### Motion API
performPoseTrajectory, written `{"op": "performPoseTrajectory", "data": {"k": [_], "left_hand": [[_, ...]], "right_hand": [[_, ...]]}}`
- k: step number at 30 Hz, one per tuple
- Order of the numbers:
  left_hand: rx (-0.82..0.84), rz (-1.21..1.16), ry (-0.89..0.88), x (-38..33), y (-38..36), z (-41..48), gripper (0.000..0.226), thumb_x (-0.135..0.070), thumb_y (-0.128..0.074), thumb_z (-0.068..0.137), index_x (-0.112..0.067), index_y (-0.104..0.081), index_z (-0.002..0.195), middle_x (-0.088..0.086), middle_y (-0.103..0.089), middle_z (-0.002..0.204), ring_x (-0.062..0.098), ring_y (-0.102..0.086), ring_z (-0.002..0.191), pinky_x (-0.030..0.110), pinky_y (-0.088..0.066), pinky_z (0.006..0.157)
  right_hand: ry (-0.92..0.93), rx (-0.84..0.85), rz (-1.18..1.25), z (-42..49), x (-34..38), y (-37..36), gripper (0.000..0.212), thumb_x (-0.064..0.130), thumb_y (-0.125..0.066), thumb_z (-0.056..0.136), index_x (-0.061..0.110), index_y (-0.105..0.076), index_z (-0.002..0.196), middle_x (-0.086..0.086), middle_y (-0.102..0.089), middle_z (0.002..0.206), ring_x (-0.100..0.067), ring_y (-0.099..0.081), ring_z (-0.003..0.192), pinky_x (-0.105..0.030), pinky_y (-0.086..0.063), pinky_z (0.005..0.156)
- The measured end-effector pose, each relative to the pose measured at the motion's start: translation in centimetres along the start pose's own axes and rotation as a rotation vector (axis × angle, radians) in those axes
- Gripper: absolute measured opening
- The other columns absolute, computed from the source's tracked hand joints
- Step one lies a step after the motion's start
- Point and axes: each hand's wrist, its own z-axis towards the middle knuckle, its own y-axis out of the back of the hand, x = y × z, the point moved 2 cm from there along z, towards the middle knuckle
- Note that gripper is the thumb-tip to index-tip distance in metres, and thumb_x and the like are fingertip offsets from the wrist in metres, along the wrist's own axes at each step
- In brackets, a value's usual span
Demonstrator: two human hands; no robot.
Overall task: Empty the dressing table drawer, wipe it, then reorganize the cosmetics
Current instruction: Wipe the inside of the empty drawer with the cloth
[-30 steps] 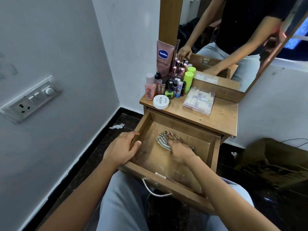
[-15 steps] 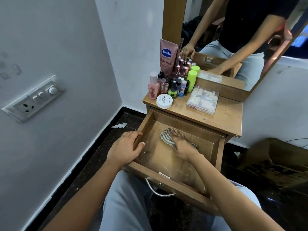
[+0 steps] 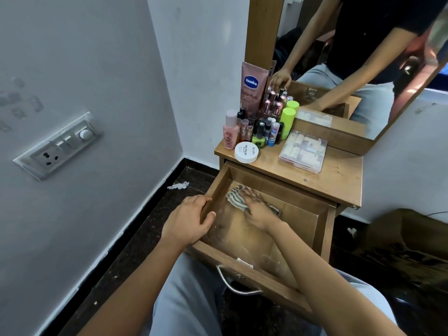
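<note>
1. Wiping looks to be the step in hand. The drawer [image 3: 323, 229] is pulled well out and holds no cosmetics, and its floor shows pale smears and dust, mostly toward the front.
2. The right hand [image 3: 257, 212] lies flat with its fingers fairly straight and spread, though blurred. It presses a striped cloth [image 3: 235, 196] onto the drawer floor near the back left corner and pinches nothing that I can see.
3. The left hand [image 3: 191, 219] grips the drawer's left wall, thumb inside and fingers over the rim, apparently to steady it.
4. The cosmetics stand on the bench [image 3: 339, 180] behind the drawer: a Vaseline tube [image 3: 252, 86], a pink bottle [image 3: 229, 132], a cluster of nail polishes [image 3: 263, 132], a green bottle [image 3: 287, 122], a white jar [image 3: 246, 152] and a clear box [image 3: 303, 151].
5. The next move probably calls for drawing the cloth toward the front and right, where the smears lie, and then into the corners.
6. The four walls box in each stroke, and the right forearm crosses over the front wall.
7. The white jar sits at the bench lip just above the drawer's back, so a raised elbow could knock it in.
8. Bare bench lies to the right of the clear box, the room wall is near on the left, and the handle [image 3: 232, 284] hangs over the person's lap.
</note>
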Motion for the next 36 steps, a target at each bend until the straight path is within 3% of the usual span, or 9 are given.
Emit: {"op": "performPoseTrajectory", "data": {"k": [6, 12, 19, 26, 36], "left_hand": [[-0.005, -0.013, 0.016, 0.0, 0.1, 0.0, 0.044, -0.044, -0.051, 0.095, -0.028, -0.05, 0.136, -0.004, -0.055, 0.134, 0.013, -0.054, 0.119, 0.032, -0.049, 0.092], [-0.016, -0.002, -0.02, 0.1, 0.0, -0.1, 0.044, -0.043, -0.049, 0.096, -0.028, -0.049, 0.137, -0.006, -0.057, 0.134, 0.011, -0.052, 0.122, 0.03, -0.049, 0.092], [-0.015, -0.01, -0.005, 0.6, -0.3, 0.0, 0.043, -0.046, -0.048, 0.094, -0.031, -0.049, 0.135, -0.008, -0.057, 0.132, 0.009, -0.051, 0.121, 0.031, -0.049, 0.091], [-0.024, -0.007, -0.014, 0.4, -0.2, 0.1, 0.043, -0.044, -0.051, 0.094, -0.029, -0.051, 0.134, -0.007, -0.058, 0.131, 0.01, -0.051, 0.121, 0.03, -0.05, 0.089], [-0.013, -0.02, 0.015, 0.4, -0.3, 0.1, 0.042, -0.047, -0.051, 0.093, -0.032, -0.051, 0.132, -0.007, -0.058, 0.128, 0.011, -0.053, 0.117, 0.032, -0.05, 0.087]], "right_hand": [[0.108, 0.006, -0.031, -0.9, 0.1, -0.9, 0.062, 0.016, -0.037, 0.099, 0.013, -0.008, 0.154, -0.004, -0.001, 0.161, -0.015, 0.004, 0.148, -0.024, 0.007, 0.116], [-0.031, -0.038, -0.002, 1.2, 0.4, 0.0, 0.063, 0.015, -0.038, 0.098, 0.012, -0.006, 0.154, -0.004, -0.001, 0.161, -0.015, 0.004, 0.148, -0.028, 0.004, 0.12], [0.066, 0.013, -0.028, 0.3, 0.1, -1.1, 0.064, 0.015, -0.037, 0.096, 0.016, -0.008, 0.154, -0.003, -0.002, 0.161, -0.014, 0.002, 0.148, -0.028, 0.003, 0.12], [-0.034, -0.012, -0.014, 2.3, 1.2, 0.1, 0.068, 0.008, -0.039, 0.094, 0.015, -0.006, 0.154, 0.0, 0.0, 0.161, -0.013, 0.003, 0.148, -0.031, 0.001, 0.121], [0.156, -0.011, -0.042, 0.2, 1.4, -1.1, 0.064, 0.01, -0.039, 0.095, 0.015, -0.014, 0.153, -0.002, -0.006, 0.161, -0.014, -0.001, 0.148, -0.023, 0.006, 0.114]]}}
